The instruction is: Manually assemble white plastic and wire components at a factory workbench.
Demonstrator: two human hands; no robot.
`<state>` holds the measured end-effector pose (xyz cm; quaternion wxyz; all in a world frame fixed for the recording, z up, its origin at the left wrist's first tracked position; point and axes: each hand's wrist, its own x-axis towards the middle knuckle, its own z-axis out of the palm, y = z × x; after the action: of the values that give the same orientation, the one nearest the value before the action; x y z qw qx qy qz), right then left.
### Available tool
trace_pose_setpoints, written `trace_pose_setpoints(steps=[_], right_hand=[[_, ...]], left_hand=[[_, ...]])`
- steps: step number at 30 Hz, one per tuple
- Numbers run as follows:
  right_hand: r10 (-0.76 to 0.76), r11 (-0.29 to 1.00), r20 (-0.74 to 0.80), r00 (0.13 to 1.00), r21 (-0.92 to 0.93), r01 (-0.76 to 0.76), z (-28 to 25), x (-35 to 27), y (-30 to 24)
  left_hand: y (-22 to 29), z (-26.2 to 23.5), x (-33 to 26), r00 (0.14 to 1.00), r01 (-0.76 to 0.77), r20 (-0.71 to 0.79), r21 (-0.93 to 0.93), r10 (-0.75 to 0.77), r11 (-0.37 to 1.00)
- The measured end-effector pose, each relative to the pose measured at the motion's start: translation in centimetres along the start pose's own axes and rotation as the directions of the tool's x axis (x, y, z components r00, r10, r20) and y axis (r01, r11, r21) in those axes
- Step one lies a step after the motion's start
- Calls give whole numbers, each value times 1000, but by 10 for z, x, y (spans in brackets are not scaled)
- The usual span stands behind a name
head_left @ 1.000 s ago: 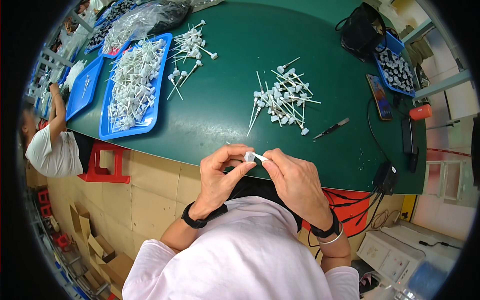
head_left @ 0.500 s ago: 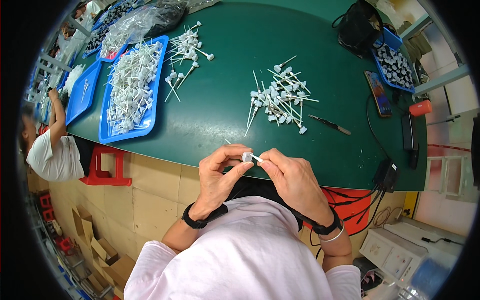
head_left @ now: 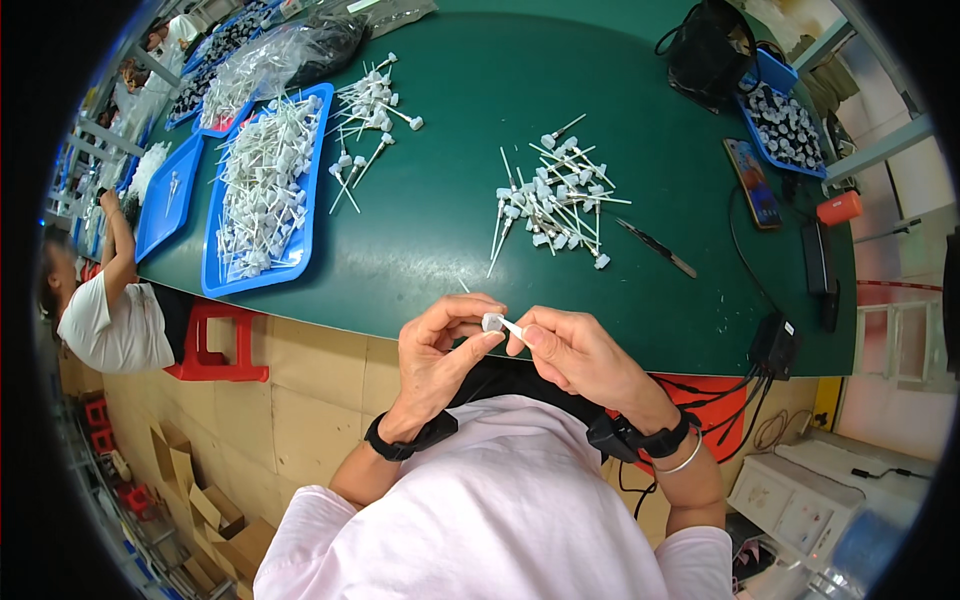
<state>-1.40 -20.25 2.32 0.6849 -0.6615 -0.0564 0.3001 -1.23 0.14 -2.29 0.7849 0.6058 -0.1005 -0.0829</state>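
Note:
Just off the table's near edge, my left hand [head_left: 438,345] is closed, pinching a small translucent white cap [head_left: 491,322] between thumb and fingertips. A thin pale stem [head_left: 463,285] shows beyond the left fingers; whether it joins the cap is hidden. My right hand [head_left: 580,355] is closed on a slim white pointed piece [head_left: 511,327]. Its tip meets or nearly meets the cap. Ahead of my hands lies a loose pile of white caps with thin stems [head_left: 560,195]. Tweezers [head_left: 656,248] rest right of this pile.
On the left, a blue tray [head_left: 207,262] is heaped with capped stems. Another blue tray [head_left: 150,235] holds a few. A phone [head_left: 752,185], a black bag [head_left: 708,60] and a tray of dark-and-white parts [head_left: 785,130] lie right. A person [head_left: 110,310] sits far left.
My right hand has turned and its wrist has shifted right, with the thumb now lying along the pointed piece. My left hand keeps its pinch on the cap, nearly still.

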Motion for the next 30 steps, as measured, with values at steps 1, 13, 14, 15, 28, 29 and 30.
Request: trace_pose_setpoints(steps=[1, 13, 14, 15, 28, 29, 30], right_hand=[[21, 998, 18, 1000, 65, -22, 0, 0, 1], [168, 770, 182, 969, 590, -244, 16, -10, 9], [164, 756, 197, 967, 604, -251, 16, -10, 9], [159, 742, 215, 963, 617, -261, 16, -10, 9], [-186, 954, -195, 963, -271, 130, 6, -18, -8], [-267, 921, -237, 934, -348, 175, 7, -16, -3], [-268, 910, -234, 935, -379, 166, 8, -15, -4]], left_hand=[[-1, -1, 0, 1000, -2, 7, -6, 2, 1000], [-2, -10, 2, 994, -53, 99, 76, 46, 996], [-1, -12, 3, 992, -60, 114, 78, 51, 995], [0, -13, 3, 990, -67, 127, 81, 57, 994], [18, -19, 9, 993, 86, 75, 55, -90, 995], [19, -18, 10, 992, 107, 70, 15, -108, 994], [19, -17, 10, 990, 130, 66, -25, -128, 991]])
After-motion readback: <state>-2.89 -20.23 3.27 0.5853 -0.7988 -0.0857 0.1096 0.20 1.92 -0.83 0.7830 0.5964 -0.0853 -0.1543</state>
